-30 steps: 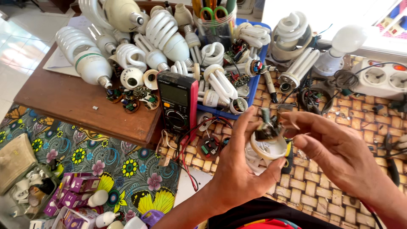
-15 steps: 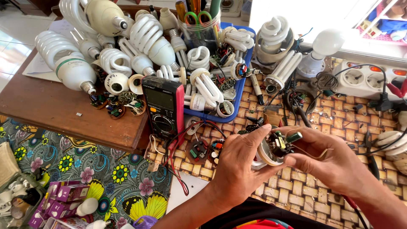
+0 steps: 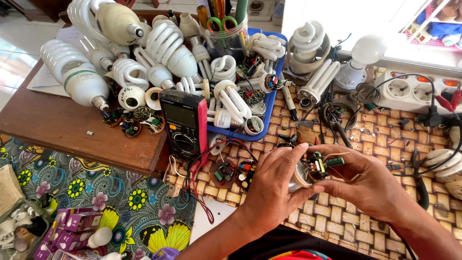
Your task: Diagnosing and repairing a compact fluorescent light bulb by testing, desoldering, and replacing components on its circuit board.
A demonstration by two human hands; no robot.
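A woven mat of brown and tan strips (image 3: pixel 385 144) is covering the work surface, with a dark wooden board (image 3: pixel 72 130) lying to the left of the black and red multimeter (image 3: pixel 185 123) and a flowered cloth (image 3: pixel 120 207) spreading below that board; pale floor tiles are showing at the far left edge and bright daylight is coming in at the top right. The left hand (image 3: pixel 272 185), just right of the multimeter and lower down, is curling around a white lamp base (image 3: pixel 301 175), thumb on top and fingers wrapped beneath, closed firmly on it. The right hand (image 3: pixel 365 180), further right of the multimeter, is meeting it from the other side, its thumb and forefinger pinching the small circuit board (image 3: pixel 317 163) that is sitting in the mouth of that base, with a green cylindrical component sticking out toward the palm; the remaining fingers are bending loosely. One blue tray (image 3: pixel 274 91) is sitting just right of the multimeter's top end, filled with spiral and tube lamps, and one clear jar of scissors and screwdrivers (image 3: pixel 226 29) is standing above it. Two loose round circuit boards (image 3: pixel 233 173) are lying just below and right of the multimeter, beside its red and black leads. One white power strip (image 3: pixel 414 89) is lying far right of it, with one round white bulb (image 3: pixel 363 55) standing near the strip. Large spiral lamps (image 3: pixel 77 77) are piling up left of and above the multimeter, too tangled for an exact count, and purple cartons (image 3: pixel 74 224) are lying well below and to its left.
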